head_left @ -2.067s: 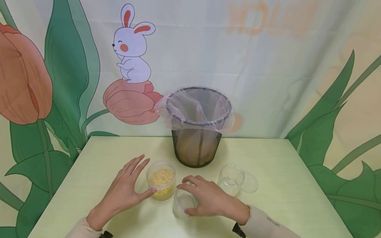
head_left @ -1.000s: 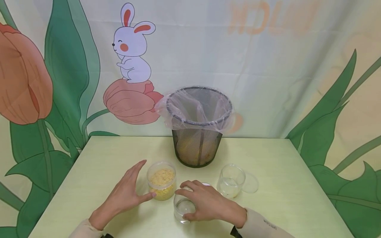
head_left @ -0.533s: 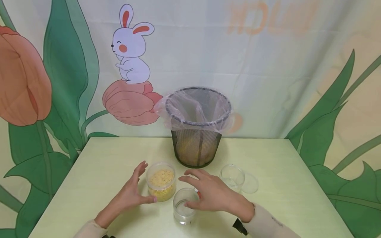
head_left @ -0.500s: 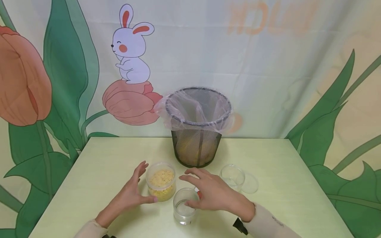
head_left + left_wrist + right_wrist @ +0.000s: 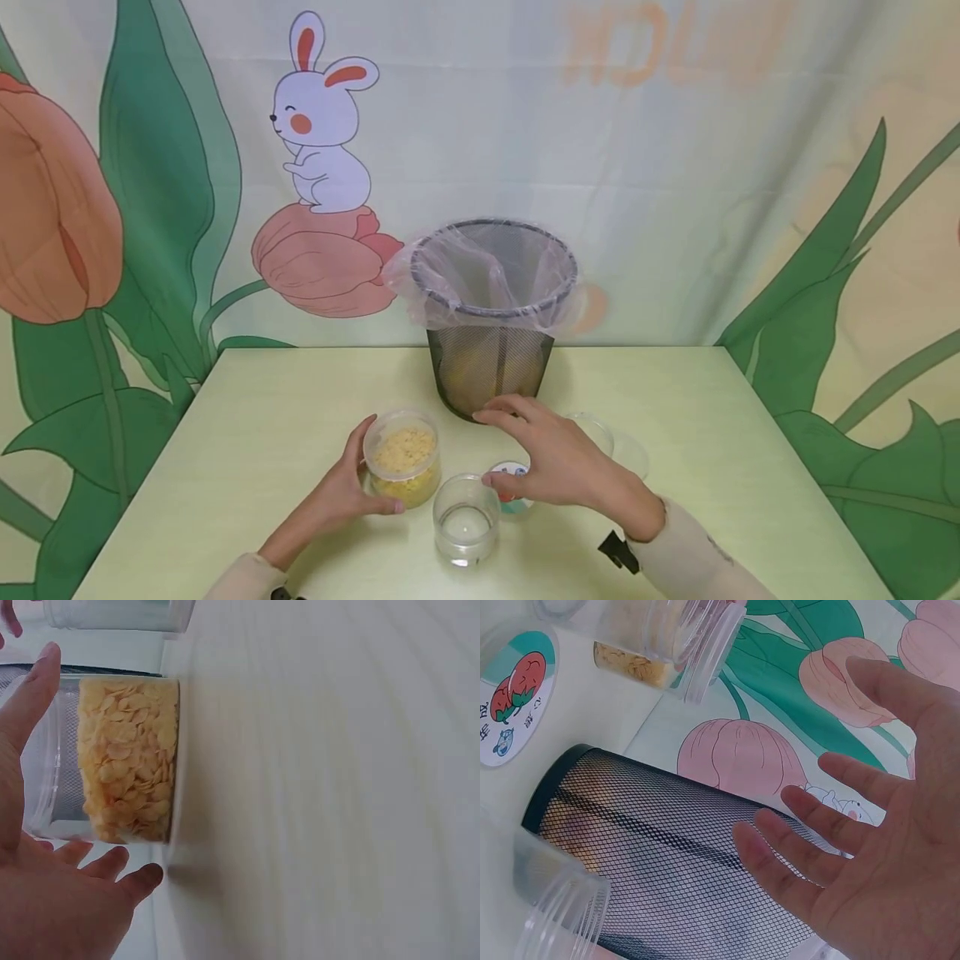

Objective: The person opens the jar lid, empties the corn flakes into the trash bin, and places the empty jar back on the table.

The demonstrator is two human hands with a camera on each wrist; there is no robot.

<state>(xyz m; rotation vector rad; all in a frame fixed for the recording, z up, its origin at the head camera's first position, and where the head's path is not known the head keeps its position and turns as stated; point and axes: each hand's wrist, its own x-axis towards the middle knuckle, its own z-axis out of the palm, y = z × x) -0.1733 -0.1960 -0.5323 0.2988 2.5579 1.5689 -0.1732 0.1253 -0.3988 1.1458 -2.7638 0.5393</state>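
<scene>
My left hand (image 5: 341,492) curves round a clear jar of yellow flakes (image 5: 408,479), thumb at its front and fingers at its far left side. In the left wrist view the jar (image 5: 129,761) stands on the table, with the fingertips (image 5: 142,883) close along its side. My right hand (image 5: 558,454) is spread in the air above a round lid with a strawberry picture (image 5: 517,502), holding nothing. Just left of that lid an uncovered clear jar (image 5: 465,537) stands upright with nothing visible inside. Another clear jar (image 5: 596,429) is partly hidden behind the right hand.
A black mesh wastebasket (image 5: 491,358) with a pink bag liner (image 5: 420,292) stands at the table's back edge. At the right a clear disc, like a lid (image 5: 632,457), lies on the pale table (image 5: 712,517). A printed cloth backdrop (image 5: 675,208) hangs behind.
My right hand has let go of the uncovered front jar and moved up and right, uncovering the strawberry lid. My left hand has closed in round the jar of flakes.
</scene>
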